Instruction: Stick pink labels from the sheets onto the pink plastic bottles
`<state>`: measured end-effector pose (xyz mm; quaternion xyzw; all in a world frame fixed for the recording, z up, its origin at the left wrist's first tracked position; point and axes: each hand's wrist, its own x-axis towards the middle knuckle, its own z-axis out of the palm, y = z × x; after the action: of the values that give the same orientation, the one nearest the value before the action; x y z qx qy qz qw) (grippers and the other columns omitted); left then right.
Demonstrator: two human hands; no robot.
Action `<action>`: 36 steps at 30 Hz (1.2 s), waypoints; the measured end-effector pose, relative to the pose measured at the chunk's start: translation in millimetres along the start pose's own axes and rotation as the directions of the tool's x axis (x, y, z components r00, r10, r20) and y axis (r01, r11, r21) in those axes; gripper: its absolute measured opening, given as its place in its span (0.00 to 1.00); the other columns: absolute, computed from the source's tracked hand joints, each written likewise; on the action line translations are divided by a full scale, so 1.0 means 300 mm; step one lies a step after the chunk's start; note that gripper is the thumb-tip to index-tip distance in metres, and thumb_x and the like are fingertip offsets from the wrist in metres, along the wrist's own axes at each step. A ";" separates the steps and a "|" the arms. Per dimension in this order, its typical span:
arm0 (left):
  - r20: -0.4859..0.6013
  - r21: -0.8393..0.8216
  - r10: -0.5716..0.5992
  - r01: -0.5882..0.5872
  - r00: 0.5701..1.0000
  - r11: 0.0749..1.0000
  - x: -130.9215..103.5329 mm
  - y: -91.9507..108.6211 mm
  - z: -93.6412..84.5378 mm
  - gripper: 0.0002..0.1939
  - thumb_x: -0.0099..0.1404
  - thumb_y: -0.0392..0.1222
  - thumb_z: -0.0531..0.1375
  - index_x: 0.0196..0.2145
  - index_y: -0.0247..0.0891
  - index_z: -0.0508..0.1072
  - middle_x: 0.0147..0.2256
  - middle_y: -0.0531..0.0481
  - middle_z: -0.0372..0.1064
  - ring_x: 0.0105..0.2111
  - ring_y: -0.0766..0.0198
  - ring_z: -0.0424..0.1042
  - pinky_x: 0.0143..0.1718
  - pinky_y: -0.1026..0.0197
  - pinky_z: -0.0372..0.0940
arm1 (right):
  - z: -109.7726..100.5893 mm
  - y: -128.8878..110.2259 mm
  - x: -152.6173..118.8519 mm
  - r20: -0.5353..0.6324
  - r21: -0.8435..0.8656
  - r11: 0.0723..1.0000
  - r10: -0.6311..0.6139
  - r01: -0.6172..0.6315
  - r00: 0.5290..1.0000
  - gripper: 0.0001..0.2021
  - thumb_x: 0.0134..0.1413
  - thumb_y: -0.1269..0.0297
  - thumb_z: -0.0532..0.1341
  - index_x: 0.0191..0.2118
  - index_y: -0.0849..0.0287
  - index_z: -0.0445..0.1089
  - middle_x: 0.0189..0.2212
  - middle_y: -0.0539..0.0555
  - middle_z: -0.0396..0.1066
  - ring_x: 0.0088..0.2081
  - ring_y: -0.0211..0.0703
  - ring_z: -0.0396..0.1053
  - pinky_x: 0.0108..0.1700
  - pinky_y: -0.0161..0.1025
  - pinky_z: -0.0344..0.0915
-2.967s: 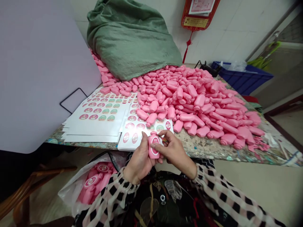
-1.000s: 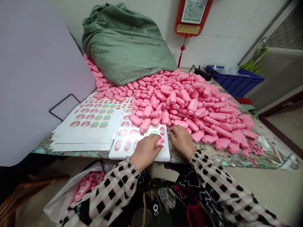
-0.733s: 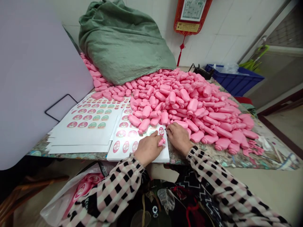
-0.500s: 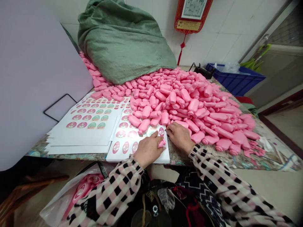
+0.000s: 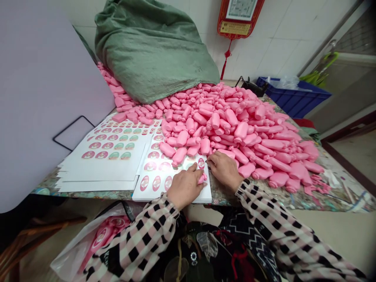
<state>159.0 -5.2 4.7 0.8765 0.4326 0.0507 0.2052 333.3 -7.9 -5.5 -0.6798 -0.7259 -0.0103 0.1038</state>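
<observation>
My left hand (image 5: pixel 187 186) lies over the sticker sheet (image 5: pixel 182 161) at the table's front edge. Its fingers are closed around a small pink bottle (image 5: pixel 202 178), of which only the neck end shows past the fingers. My right hand (image 5: pixel 225 169) is at the sheet's right edge, its fingertips bent together beside an oval pink sticker (image 5: pixel 201 163); whether they pinch anything is hidden. Rows of oval and rounded stickers cover the sheet. A large heap of pink bottles (image 5: pixel 241 131) spreads just beyond both hands, and several lie on the sheet's far part.
A green sack (image 5: pixel 155 51) lies over the heap's back left. More sticker sheets (image 5: pixel 96 168) are stacked to the left, beside a pale panel (image 5: pixel 55 98). A blue crate (image 5: pixel 293 98) stands at the back right. Below the table hangs a clear bag (image 5: pixel 102 239) with pink bottles.
The view has shifted very slightly. Both hands keep nearly the same place and pose, the left still around the bottle.
</observation>
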 end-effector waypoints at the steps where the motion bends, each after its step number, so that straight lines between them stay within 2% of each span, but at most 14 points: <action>1: 0.002 -0.010 -0.002 0.002 1.000 1.000 0.000 0.001 -0.001 0.20 0.61 0.50 0.54 0.51 0.46 0.67 0.57 0.46 0.58 0.43 0.51 0.68 0.40 0.52 0.61 | -0.003 0.001 0.002 0.008 -0.004 1.000 -0.006 0.006 1.000 0.12 0.61 0.63 0.50 0.37 0.57 0.70 0.36 0.54 0.69 0.40 0.43 0.65 0.36 0.37 0.55; 11: 0.004 0.050 -0.001 0.001 1.000 0.999 -0.001 0.007 -0.008 0.20 0.62 0.50 0.54 0.51 0.45 0.66 0.57 0.46 0.58 0.42 0.52 0.69 0.40 0.54 0.62 | -0.019 0.018 0.019 0.055 -0.006 0.999 -0.049 0.049 0.997 0.11 0.60 0.64 0.51 0.38 0.55 0.72 0.36 0.53 0.70 0.39 0.42 0.65 0.33 0.37 0.54; 19: 0.013 0.049 -0.025 0.025 1.000 0.998 -0.001 0.009 -0.006 0.21 0.61 0.49 0.55 0.52 0.47 0.66 0.58 0.47 0.57 0.43 0.53 0.68 0.42 0.53 0.62 | -0.029 0.031 0.029 0.120 0.076 0.996 -0.060 0.051 0.991 0.10 0.59 0.63 0.53 0.38 0.55 0.72 0.36 0.52 0.71 0.39 0.40 0.66 0.33 0.35 0.54; 23: 0.001 0.063 -0.003 0.003 1.000 0.998 -0.002 0.005 -0.001 0.22 0.62 0.50 0.54 0.53 0.47 0.65 0.59 0.46 0.56 0.43 0.52 0.69 0.41 0.53 0.62 | -0.011 0.026 0.010 0.112 0.160 0.987 -0.019 0.001 0.993 0.10 0.58 0.64 0.53 0.37 0.56 0.72 0.36 0.53 0.71 0.38 0.40 0.66 0.35 0.34 0.55; 29: -0.012 0.078 0.027 -0.026 1.000 0.997 -0.005 0.000 0.006 0.22 0.62 0.50 0.53 0.54 0.46 0.65 0.59 0.45 0.55 0.42 0.50 0.69 0.40 0.51 0.63 | 0.060 0.000 -0.028 -0.032 0.332 0.932 0.168 -0.148 0.985 0.09 0.59 0.64 0.53 0.35 0.58 0.70 0.35 0.52 0.69 0.38 0.40 0.66 0.38 0.35 0.58; 36: 0.010 0.073 0.002 -0.003 1.000 0.997 -0.003 0.006 -0.001 0.21 0.62 0.50 0.54 0.53 0.47 0.65 0.59 0.45 0.55 0.43 0.50 0.69 0.41 0.52 0.62 | 0.089 -0.033 -0.021 -0.093 0.355 0.911 0.256 -0.208 0.962 0.09 0.59 0.64 0.52 0.35 0.58 0.69 0.35 0.53 0.68 0.37 0.41 0.66 0.39 0.36 0.58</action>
<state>159.6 -6.7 5.9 0.8841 0.4322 0.0307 0.1750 320.1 -10.8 -31.4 -0.7306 -0.6217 0.0816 0.2703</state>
